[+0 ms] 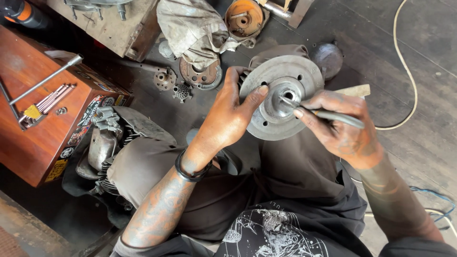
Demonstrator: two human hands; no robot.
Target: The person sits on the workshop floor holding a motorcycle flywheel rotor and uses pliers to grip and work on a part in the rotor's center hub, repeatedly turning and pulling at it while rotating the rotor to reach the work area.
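Observation:
My left hand (227, 115) grips a round grey metal disc (304, 76) by its left rim, thumb pressed on its face, holding it upright over my knee. My right hand (342, 124) holds a slim dark-handled tool (328, 114), its metal tip reaching into the disc's central hub (287, 96). Both hands are smeared with grease. A black band circles my left wrist.
A small engine (105, 143) lies by my left leg. A wooden box (38, 133) at left carries a long T-wrench (45, 81) and loose keys. Rusty round parts (200, 74), a rag (190, 28) and an orange hub (243, 18) lie ahead. A pale cable (413, 81) runs at right.

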